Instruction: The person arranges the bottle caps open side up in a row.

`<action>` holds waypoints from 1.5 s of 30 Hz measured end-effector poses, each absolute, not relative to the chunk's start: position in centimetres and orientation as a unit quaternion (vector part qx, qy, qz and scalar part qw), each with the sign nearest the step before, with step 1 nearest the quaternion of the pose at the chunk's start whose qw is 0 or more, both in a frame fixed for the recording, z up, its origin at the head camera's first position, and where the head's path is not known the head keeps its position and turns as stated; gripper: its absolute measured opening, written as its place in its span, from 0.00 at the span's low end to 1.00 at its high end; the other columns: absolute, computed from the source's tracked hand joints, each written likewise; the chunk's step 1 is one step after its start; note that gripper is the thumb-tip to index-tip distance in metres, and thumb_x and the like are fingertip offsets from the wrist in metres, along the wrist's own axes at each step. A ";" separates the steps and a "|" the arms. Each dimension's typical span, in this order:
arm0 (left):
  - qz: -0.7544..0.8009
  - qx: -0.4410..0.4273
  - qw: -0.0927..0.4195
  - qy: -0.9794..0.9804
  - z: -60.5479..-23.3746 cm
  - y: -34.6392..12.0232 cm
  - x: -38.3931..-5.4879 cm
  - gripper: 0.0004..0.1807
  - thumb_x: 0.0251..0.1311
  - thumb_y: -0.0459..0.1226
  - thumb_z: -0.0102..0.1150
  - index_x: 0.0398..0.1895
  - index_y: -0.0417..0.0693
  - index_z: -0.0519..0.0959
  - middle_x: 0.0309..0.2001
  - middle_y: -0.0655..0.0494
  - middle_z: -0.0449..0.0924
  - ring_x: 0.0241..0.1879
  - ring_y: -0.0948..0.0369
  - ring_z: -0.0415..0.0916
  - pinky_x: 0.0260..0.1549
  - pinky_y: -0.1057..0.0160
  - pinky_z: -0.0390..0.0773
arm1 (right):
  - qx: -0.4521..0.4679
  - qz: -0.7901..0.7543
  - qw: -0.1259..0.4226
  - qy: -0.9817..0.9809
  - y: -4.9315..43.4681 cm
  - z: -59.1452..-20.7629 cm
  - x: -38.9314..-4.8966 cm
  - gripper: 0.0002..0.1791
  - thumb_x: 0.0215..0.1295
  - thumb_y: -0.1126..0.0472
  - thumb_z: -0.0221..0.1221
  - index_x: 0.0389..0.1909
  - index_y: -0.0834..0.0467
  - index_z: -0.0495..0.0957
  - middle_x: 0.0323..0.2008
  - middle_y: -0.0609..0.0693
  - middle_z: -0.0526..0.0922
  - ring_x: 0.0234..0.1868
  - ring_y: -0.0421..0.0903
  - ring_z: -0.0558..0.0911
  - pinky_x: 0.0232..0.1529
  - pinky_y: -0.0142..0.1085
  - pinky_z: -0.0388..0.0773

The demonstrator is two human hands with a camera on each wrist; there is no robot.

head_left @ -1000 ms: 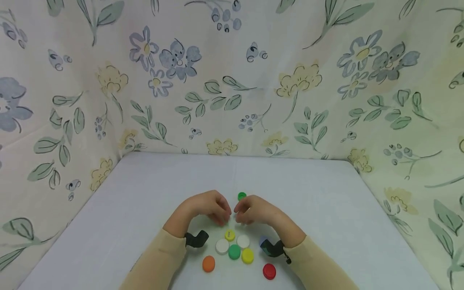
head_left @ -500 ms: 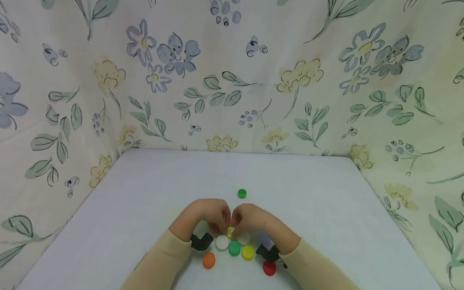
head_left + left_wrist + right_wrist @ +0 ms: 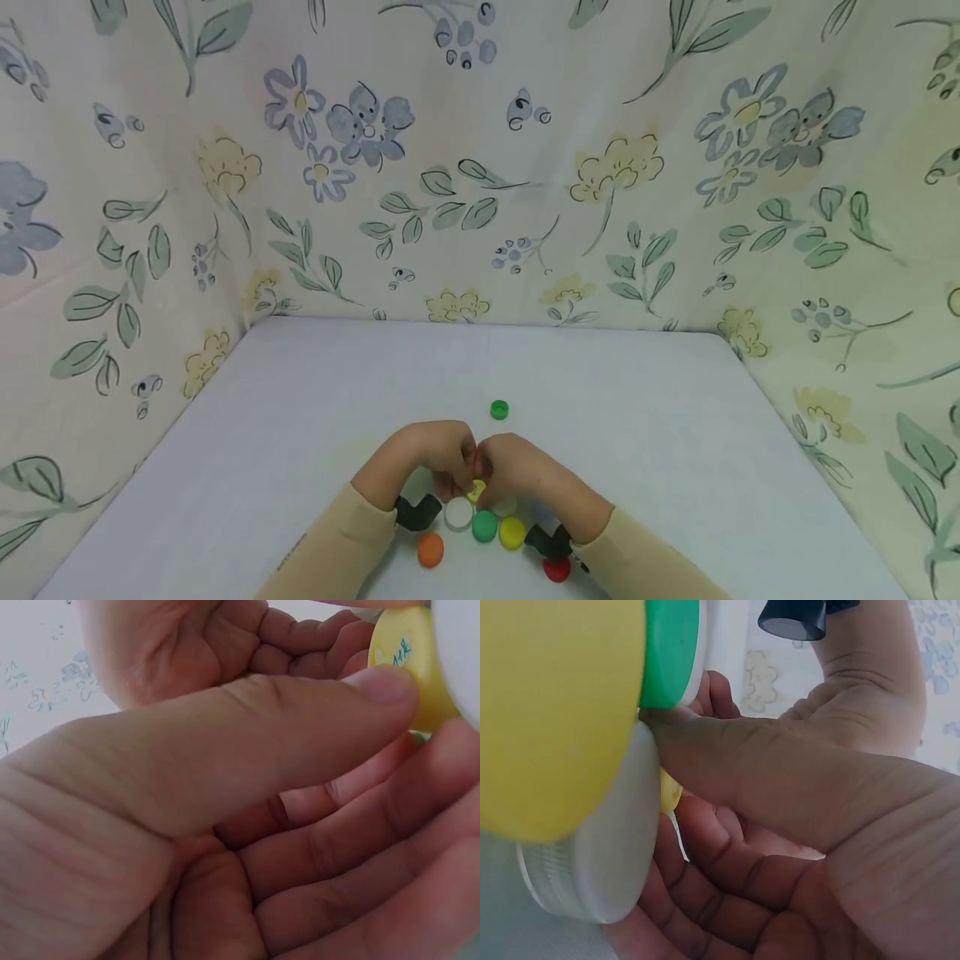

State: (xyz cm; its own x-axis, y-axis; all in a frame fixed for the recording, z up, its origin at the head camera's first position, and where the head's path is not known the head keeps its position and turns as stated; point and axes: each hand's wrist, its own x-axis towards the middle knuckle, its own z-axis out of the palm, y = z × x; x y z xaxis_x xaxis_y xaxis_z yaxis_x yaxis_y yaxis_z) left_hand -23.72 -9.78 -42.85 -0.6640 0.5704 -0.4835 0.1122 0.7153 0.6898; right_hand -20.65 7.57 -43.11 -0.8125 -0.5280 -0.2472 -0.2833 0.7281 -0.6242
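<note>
Yellow round plastic cap: pinched by left hand (right hand, can't tell), beside multicoloured round caps at six o'clock; seemingly part-gathered, with green round cap left apart at twelve.

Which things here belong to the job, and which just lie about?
Seemingly in the job:
Marked yellow cap, between left hand and right hand
Likely nearby white cap, second white cap, green cap, other yellow cap

Apparently lying about:
Orange cap
Red cap
Far green cap
</note>
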 end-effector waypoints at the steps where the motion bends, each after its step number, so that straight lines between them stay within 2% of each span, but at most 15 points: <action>1: 0.321 0.202 0.358 0.853 -42.9 -9.8 -23.7 0.08 0.56 0.22 0.67 0.24 0.40 0.81 0.22 0.47 0.83 0.18 0.57 0.80 0.23 0.60 0.83 | -0.222 -0.291 0.209 0.907 7.6 -43.1 -20.7 0.17 0.47 0.65 0.78 0.32 0.56 0.79 0.26 0.45 0.76 0.29 0.43 0.74 0.32 0.35 0.73; 5: 0.333 0.211 0.361 0.845 -43.1 -10.1 -23.9 0.07 0.57 0.23 0.66 0.25 0.39 0.81 0.23 0.47 0.83 0.20 0.57 0.81 0.24 0.60 0.83 | -0.217 -0.294 0.211 0.907 7.8 -43.2 -20.9 0.14 0.49 0.63 0.77 0.32 0.54 0.80 0.27 0.44 0.78 0.31 0.43 0.75 0.34 0.37 0.74; 10: 0.357 0.234 0.360 0.830 -43.1 -10.8 -24.4 0.04 0.57 0.25 0.65 0.29 0.40 0.82 0.26 0.48 0.83 0.24 0.55 0.83 0.29 0.58 0.85 | -0.235 -0.318 0.202 0.896 8.4 -43.4 -21.6 0.09 0.53 0.66 0.73 0.31 0.53 0.82 0.27 0.43 0.79 0.31 0.42 0.76 0.34 0.37 0.75; 14: 0.370 0.247 0.351 0.824 -43.1 -11.1 -24.7 0.02 0.57 0.27 0.67 0.31 0.40 0.83 0.28 0.51 0.84 0.27 0.54 0.85 0.32 0.57 0.84 | -0.240 -0.346 0.199 0.885 8.8 -43.6 -22.1 0.07 0.54 0.67 0.71 0.31 0.55 0.84 0.27 0.43 0.81 0.30 0.42 0.77 0.33 0.36 0.75; 24: 0.359 0.260 0.310 0.841 -42.9 -10.9 -25.3 0.08 0.51 0.26 0.70 0.32 0.45 0.82 0.26 0.56 0.81 0.27 0.60 0.78 0.31 0.61 0.77 | -0.202 -0.404 0.223 0.864 9.5 -43.8 -23.1 0.02 0.62 0.64 0.69 0.33 0.58 0.85 0.27 0.46 0.82 0.29 0.42 0.77 0.32 0.35 0.74; 28: 0.368 0.262 0.286 0.845 -42.8 -11.1 -25.6 0.07 0.54 0.27 0.69 0.33 0.45 0.82 0.28 0.56 0.82 0.28 0.58 0.80 0.32 0.60 0.78 | -0.189 -0.414 0.220 0.863 9.7 -43.5 -23.3 0.02 0.66 0.63 0.66 0.35 0.57 0.85 0.26 0.47 0.82 0.29 0.43 0.77 0.32 0.36 0.74; 37: 0.416 0.238 0.242 0.843 -42.6 -11.3 -26.0 0.04 0.61 0.30 0.69 0.35 0.42 0.82 0.30 0.54 0.84 0.30 0.55 0.84 0.34 0.57 0.82 | -0.172 -0.436 0.172 0.867 9.9 -43.1 -23.5 0.05 0.71 0.62 0.63 0.37 0.60 0.81 0.27 0.48 0.80 0.29 0.44 0.77 0.32 0.36 0.74; 41: 0.445 0.231 0.221 0.837 -42.8 -11.4 -26.3 0.02 0.64 0.31 0.67 0.37 0.41 0.84 0.31 0.53 0.85 0.30 0.54 0.84 0.33 0.57 0.84 | -0.144 -0.448 0.159 0.868 9.8 -43.1 -23.7 0.06 0.73 0.61 0.62 0.39 0.61 0.80 0.30 0.49 0.82 0.31 0.44 0.80 0.34 0.36 0.78; 45: 0.477 0.217 0.210 0.826 -43.2 -11.5 -26.7 0.04 0.67 0.32 0.65 0.39 0.40 0.85 0.31 0.50 0.85 0.29 0.53 0.85 0.34 0.56 0.85 | -0.114 -0.471 0.149 0.862 9.8 -43.5 -24.1 0.08 0.75 0.59 0.60 0.42 0.62 0.80 0.32 0.50 0.85 0.33 0.44 0.84 0.37 0.37 0.83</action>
State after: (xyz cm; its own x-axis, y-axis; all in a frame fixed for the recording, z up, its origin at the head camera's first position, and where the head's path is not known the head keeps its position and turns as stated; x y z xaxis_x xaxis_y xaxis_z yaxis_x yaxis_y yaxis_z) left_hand -26.70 -11.52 -43.17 -0.8180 0.5580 -0.1397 0.1581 0.4516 0.8781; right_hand -24.10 9.75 -43.46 -0.9297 -0.3370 -0.1486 -0.0569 0.5301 -0.8461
